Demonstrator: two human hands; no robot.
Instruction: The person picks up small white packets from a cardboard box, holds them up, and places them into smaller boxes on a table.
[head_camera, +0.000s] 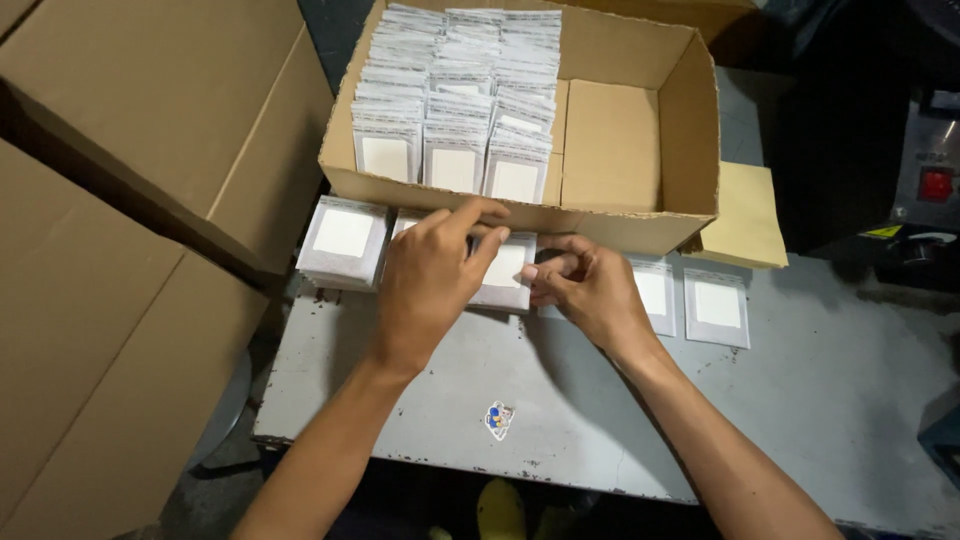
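Both hands worked at the near wall of the carton, over a row of flat white packets on the grey table. The left hand lay on the middle stack, thumb and forefinger narrowed around its far edge, seemingly pinching the top packets, though the palm hid how many. The right hand sat just right of that stack, fingers curled close together against its right edge; whether it truly gripped a packet could not be told.

The left stack stood near the table's left edge, and a sideways nudge from the left wrist would likely have tipped it off. The middle stack looked loose and slippery, so an uneven pinch could have fanned the packets or lifted too few or too many. The carton's near wall stood very close above the fingers; a quick lift risked catching the knuckles on the cardboard and shifting the carton. Inside it, the filed rows leaned toward the near side beside an empty right-hand compartment, and a jolt might have slumped them over. Two single packets lay flat to the right, close to the right forearm, where a sweep of the arm could have dragged them along the table. A sticker lay nearer, well apart from everything.
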